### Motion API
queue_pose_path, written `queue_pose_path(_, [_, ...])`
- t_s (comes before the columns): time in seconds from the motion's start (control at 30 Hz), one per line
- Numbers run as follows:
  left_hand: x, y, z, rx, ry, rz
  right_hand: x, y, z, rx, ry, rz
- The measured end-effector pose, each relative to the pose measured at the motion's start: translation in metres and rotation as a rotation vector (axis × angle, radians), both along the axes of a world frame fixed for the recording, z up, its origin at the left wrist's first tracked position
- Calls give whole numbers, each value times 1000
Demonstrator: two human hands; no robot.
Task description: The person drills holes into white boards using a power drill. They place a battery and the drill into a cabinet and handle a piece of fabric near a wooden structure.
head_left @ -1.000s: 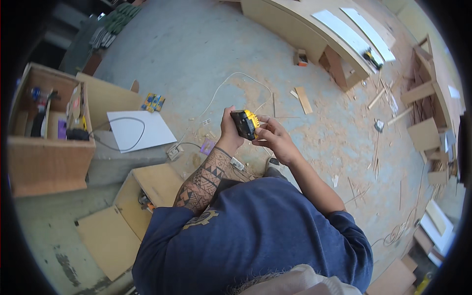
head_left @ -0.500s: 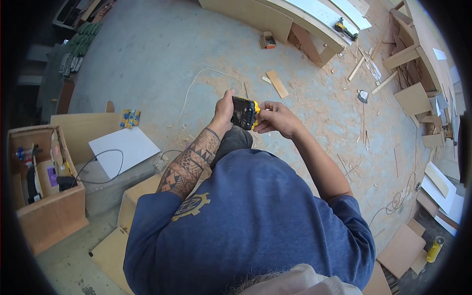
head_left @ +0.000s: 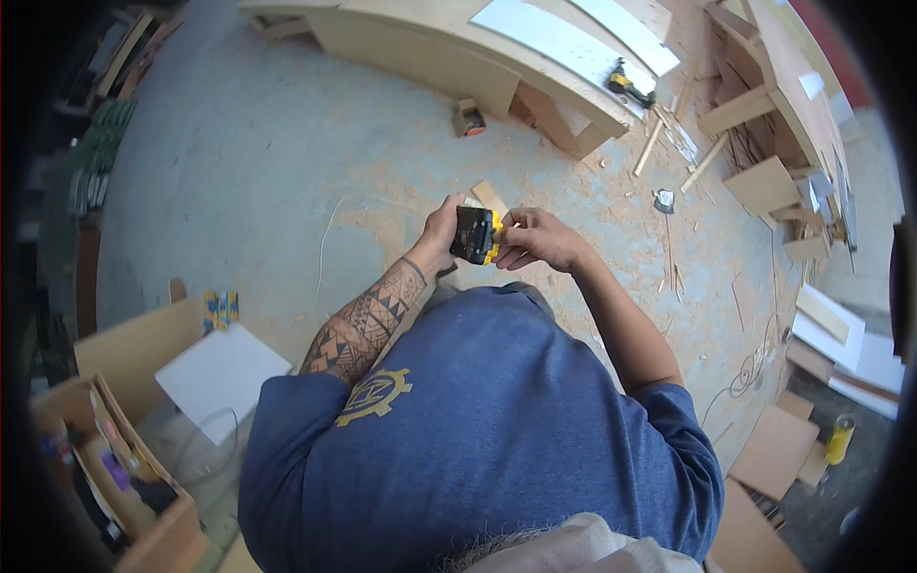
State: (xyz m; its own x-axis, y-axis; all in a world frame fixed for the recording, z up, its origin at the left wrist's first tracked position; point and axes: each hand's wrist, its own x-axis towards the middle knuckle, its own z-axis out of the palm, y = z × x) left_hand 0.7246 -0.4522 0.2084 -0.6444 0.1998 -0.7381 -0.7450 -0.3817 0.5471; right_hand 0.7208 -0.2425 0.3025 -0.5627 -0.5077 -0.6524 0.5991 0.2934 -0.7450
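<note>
A boxy black-and-yellow power-tool battery pack (head_left: 471,236) is held out in front of my body, above the floor. My left hand (head_left: 441,227) is closed around its black left side, with the fingers mostly hidden beneath or behind it. At the yellow edge, my right hand (head_left: 543,241) has its thumb and index finger pinched together against the pack. Whether something small sits between those fingertips is too hidden to tell.
A long wooden workbench (head_left: 411,59) crosses the far side, with a cordless drill (head_left: 630,84) on it. Wood offcuts and shavings litter the floor. A wooden toolbox (head_left: 158,535) stands at lower left, a white board (head_left: 222,375) beyond it. A yellow bottle (head_left: 840,441) stands at right.
The surroundings have shifted in view: the bench lies lower and farther left, the toolbox lower. Both hands keep their hold on the battery pack, which sits slightly lower in the picture.
</note>
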Motion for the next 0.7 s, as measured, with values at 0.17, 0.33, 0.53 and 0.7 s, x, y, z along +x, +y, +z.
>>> queue_pose_path(0.17, [-63,10,-7,352,-48,-113,-43,47,-11,-133,21,-125])
queue_pose_path(0.33, [-117,21,-50,509,-291,31,-99,135,-83,249,191,-246])
queue_pose_path(0.53, [-174,56,-89,323,-431,187,-242,290,-191,812,523,-21])
queue_pose_path(0.7, [-176,58,-143,-161,142,-95,-414,359,-246,1041,646,-87])
